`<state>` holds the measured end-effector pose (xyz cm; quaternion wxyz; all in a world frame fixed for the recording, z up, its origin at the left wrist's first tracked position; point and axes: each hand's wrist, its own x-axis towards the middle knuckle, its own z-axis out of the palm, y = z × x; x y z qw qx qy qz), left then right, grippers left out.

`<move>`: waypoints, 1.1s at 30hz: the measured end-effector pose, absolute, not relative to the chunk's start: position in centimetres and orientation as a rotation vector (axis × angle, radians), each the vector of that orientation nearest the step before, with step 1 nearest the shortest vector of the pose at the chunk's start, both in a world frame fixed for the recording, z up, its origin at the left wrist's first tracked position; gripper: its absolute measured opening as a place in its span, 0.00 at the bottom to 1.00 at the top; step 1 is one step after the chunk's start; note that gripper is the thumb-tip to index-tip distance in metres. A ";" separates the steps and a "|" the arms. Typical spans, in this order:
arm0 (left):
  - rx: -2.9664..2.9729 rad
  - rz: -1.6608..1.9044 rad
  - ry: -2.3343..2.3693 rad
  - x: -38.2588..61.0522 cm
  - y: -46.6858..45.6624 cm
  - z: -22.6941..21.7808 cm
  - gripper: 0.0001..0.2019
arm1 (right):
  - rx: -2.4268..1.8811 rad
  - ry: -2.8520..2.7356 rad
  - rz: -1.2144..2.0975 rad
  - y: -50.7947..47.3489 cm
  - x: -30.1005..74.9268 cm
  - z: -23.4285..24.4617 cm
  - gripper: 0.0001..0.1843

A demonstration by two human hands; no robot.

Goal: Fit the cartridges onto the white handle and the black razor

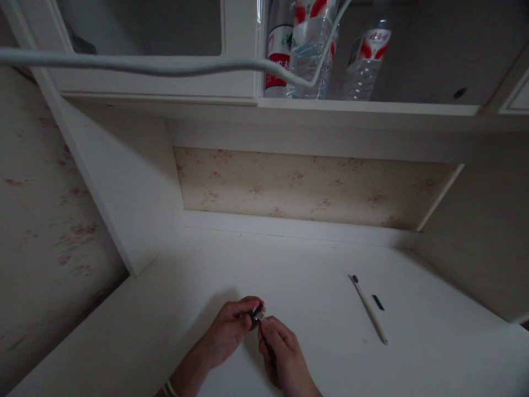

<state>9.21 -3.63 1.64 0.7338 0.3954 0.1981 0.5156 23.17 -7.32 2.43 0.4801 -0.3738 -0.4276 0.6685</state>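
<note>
Both my hands meet low over the white desk (314, 264). My left hand (229, 328) is curled, its fingertips pinching a small dark and silvery object (258, 312). My right hand (281, 353) is also closed, its fingertips pressed against the same small object from below right. I cannot make out what the object is. A slim white pen-like stick (369, 309) lies on the desk to the right, with a small dark cap-like piece (377, 302) beside it, both well apart from my hands.
A shelf above holds three plastic bottles (308, 49) with red and white labels. A white cable (165, 65) runs across in front of the upper cabinet. Flowered wallpaper (306, 187) backs the desk niche; side panels close it left and right.
</note>
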 end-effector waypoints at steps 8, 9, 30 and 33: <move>0.876 1.147 0.494 9.1 -3.5 1.7 0.18 | -0.930 -1.096 1.623 -7.4 23.5 2.8 0.27; 0.882 1.148 0.498 9.1 -3.5 1.8 0.17 | -0.920 -1.095 1.629 -7.3 23.5 2.9 0.27; 1.186 1.020 0.568 8.0 -3.6 2.7 0.10 | -0.752 -1.016 1.952 -7.6 24.5 4.5 0.26; 1.107 1.041 0.529 8.3 -3.6 2.6 0.09 | -0.742 -1.065 1.886 -7.5 24.3 4.3 0.27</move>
